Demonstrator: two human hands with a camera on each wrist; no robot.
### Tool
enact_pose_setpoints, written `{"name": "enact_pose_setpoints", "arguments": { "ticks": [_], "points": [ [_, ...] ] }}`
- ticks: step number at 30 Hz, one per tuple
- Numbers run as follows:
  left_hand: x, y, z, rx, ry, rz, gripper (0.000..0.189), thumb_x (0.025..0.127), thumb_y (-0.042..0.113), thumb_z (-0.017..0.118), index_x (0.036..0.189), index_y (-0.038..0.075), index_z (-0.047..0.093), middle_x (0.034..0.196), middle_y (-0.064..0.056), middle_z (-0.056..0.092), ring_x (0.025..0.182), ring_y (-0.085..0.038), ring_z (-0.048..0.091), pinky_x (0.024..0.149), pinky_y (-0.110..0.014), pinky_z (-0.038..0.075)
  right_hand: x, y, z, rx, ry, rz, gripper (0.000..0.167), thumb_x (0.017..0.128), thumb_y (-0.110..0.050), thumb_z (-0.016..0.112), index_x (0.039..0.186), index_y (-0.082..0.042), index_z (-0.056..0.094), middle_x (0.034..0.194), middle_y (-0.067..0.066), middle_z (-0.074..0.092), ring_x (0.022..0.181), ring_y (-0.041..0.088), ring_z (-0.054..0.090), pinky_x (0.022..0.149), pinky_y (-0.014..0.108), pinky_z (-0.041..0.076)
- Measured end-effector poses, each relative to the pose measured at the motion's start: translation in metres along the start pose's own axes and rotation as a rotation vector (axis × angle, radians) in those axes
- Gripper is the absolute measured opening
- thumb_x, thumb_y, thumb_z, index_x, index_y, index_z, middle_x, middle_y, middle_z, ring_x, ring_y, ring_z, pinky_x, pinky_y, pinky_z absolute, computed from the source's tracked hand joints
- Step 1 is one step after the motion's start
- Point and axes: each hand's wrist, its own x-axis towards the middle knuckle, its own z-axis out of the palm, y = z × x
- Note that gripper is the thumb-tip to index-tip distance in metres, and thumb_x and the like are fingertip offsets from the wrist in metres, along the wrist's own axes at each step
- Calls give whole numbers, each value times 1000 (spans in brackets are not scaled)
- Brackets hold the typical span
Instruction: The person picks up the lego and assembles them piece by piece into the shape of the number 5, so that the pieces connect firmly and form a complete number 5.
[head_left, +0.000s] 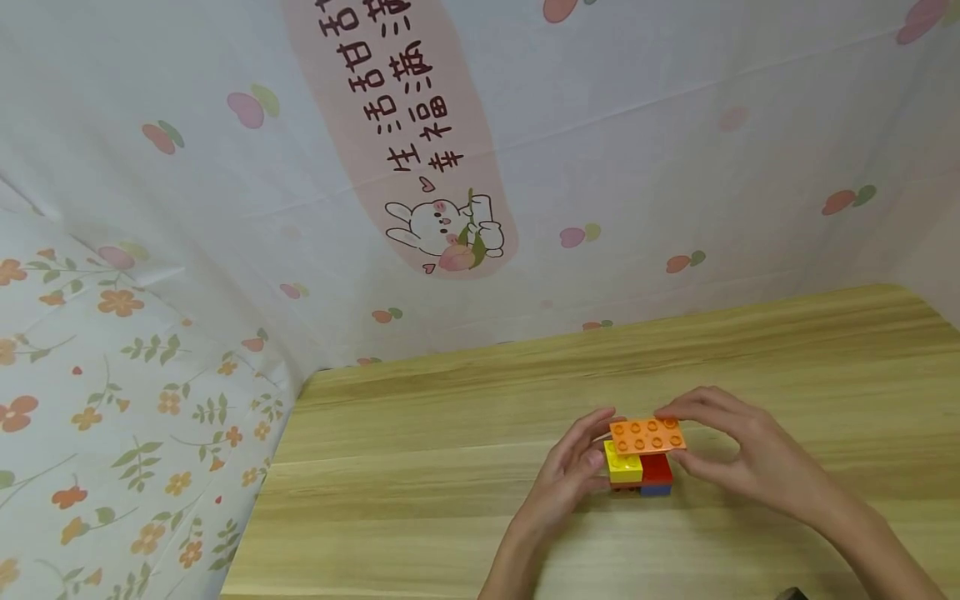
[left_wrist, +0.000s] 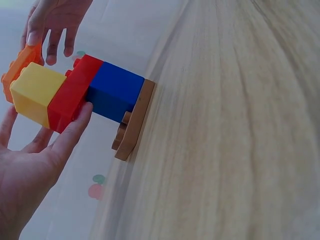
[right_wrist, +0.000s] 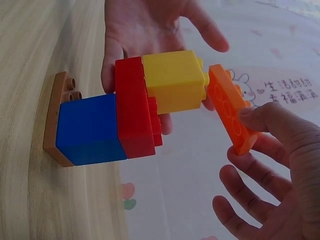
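Observation:
A toy block stack stands on the table: a brown base plate [left_wrist: 135,125], a blue brick [right_wrist: 92,129], a red brick [right_wrist: 134,107] and a yellow brick [right_wrist: 172,82]. Above the yellow one tilts a flat orange brick [head_left: 647,436], pinched between thumb and fingers of my right hand [head_left: 776,467]. A gap shows under the orange brick's lower end; whether its other end touches the yellow studs, I cannot tell. My left hand [head_left: 558,479] lies along the stack's left side with extended fingers, one fingertip against the red brick. Bricks hide some of its fingers in the right wrist view.
The bricks stand on a wood-grain table [head_left: 420,467]. Behind it hangs a white cloth [head_left: 637,150] with fruit prints, a rabbit drawing and writing. A flower-printed cloth [head_left: 112,433] covers the left side. Part of a small dark object [head_left: 791,593] shows at the bottom edge.

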Motion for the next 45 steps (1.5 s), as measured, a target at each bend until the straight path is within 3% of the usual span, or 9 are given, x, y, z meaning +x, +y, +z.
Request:
{"name": "enact_pose_setpoints", "arguments": {
  "ticks": [8,17,24,32,38,45],
  "points": [
    [2,3,0,3,-13,-3,44,101,15,37,144,9,31,144,-13,34,121,-22,46,87,-43,48,-1,0,0,33,-26,-15,58,57,2,83,108,-18,65,106,-13,58,94,3,55,80,10,44],
    [0,25,9,9,-28,-25,41,101,10,34,140,-1,34,145,-20,31,123,-17,44,90,-44,46,-3,3,4,66,-37,0,54,58,1,84,107,-16,67,100,-8,59,86,9,56,79,7,42],
    [-1,16,8,-14,-23,53,40,99,5,34,138,-3,37,141,-22,36,119,-22,48,87,-42,48,-4,2,6,75,-51,-12,53,59,-2,84,107,-17,67,100,-9,58,86,8,55,78,8,41],
    [-2,14,8,-12,-31,47,40,99,6,36,138,-4,37,140,-17,38,115,-21,51,88,-45,47,-6,2,9,83,-55,-12,52,59,-1,84,106,-16,67,100,-9,58,87,7,54,76,8,43],
    [-3,16,10,4,-34,37,39,98,4,37,135,-6,40,140,-20,38,113,-18,52,88,-48,46,-7,3,11,101,-52,-16,50,59,0,84,104,-17,67,99,-8,58,85,9,55,75,8,43],
    [-2,25,13,27,-19,-20,39,98,5,39,135,-6,40,139,-15,41,116,-16,49,91,-38,46,-5,2,9,97,-63,-4,51,58,1,83,103,-17,67,99,-9,58,85,9,55,76,8,43]
  ]
}}
